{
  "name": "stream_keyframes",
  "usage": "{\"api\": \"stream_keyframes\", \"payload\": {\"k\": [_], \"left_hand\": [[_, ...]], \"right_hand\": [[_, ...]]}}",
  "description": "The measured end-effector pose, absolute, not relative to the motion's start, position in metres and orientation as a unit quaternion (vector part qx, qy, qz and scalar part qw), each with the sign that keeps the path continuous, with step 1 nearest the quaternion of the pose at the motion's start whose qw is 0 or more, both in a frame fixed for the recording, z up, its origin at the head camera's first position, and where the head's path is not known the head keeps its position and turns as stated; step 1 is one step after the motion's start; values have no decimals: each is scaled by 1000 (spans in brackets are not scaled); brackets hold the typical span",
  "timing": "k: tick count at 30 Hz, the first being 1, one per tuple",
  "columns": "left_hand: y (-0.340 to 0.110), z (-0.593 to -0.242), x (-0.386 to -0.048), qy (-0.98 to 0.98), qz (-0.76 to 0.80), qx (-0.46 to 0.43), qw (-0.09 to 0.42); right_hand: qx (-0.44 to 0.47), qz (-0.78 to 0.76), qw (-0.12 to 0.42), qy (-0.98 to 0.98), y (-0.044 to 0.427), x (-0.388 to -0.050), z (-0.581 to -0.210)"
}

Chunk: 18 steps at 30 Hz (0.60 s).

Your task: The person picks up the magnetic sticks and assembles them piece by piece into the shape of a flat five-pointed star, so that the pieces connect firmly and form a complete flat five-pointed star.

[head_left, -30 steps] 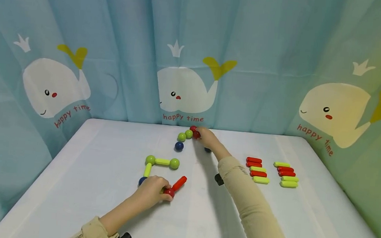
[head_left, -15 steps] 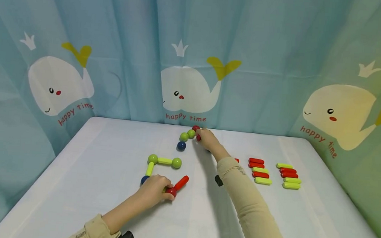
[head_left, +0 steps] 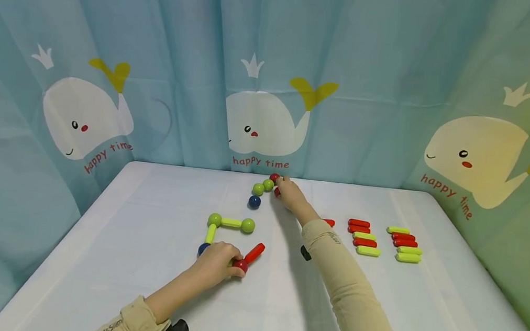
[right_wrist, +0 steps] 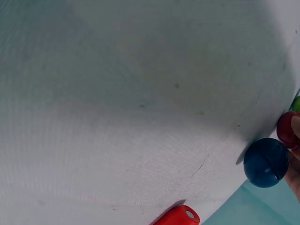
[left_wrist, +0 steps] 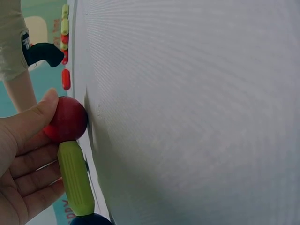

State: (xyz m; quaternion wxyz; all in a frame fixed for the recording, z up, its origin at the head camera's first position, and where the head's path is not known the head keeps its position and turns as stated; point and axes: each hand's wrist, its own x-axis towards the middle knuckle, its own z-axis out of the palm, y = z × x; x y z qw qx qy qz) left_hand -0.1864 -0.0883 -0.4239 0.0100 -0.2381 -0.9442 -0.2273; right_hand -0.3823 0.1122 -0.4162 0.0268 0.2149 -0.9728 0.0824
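Note:
My left hand (head_left: pixel 216 264) holds a red ball (left_wrist: pixel 68 119) between thumb and fingers at the near end of a ball-and-rod figure. A yellow-green rod (left_wrist: pixel 76 178) links that ball to a blue ball (head_left: pixel 203 248); a red rod (head_left: pixel 254 253) points away from it. Farther along are more yellow-green rods (head_left: pixel 231 223) and two green balls (head_left: pixel 215 220). Near the table's far edge, my right hand (head_left: pixel 293 195) pinches another red ball (right_wrist: pixel 285 131), partly hidden by the fingers in the head view. Close to these fingers lies a blue ball (right_wrist: pixel 266 162).
Left of my right hand lie two green balls (head_left: pixel 258 189), a blue ball (head_left: pixel 254 202) and a red ball (head_left: pixel 274 178). Two groups of red and yellow-green rods (head_left: pixel 364 236) lie at the right. A loose red rod (head_left: pixel 329 222) shows beside my right sleeve. A curtain (head_left: pixel 181 100) hangs behind the table.
The head view has shifted slightly. My right hand and its red ball have come a little nearer, and a red rod now shows beside the sleeve. My left hand keeps its hold.

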Motion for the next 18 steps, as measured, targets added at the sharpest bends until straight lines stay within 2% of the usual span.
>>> {"api": "stream_keyframes", "payload": {"k": [4,8,14,18], "left_hand": [[-87,-422,-188,-944,-226,-242,15],[-87,-421,-188,-944,-227,-239,16],[-89,-422,-186,-945,-229,-234,12],[-88,-422,-185,-944,-232,-233,8]], "right_hand": [[210,65,24,-975,114,-382,-412],[228,69,44,-970,118,-379,-411],[241,142,72,-957,125,-364,-408],[226,203,71,-950,131,-354,-407]]}}
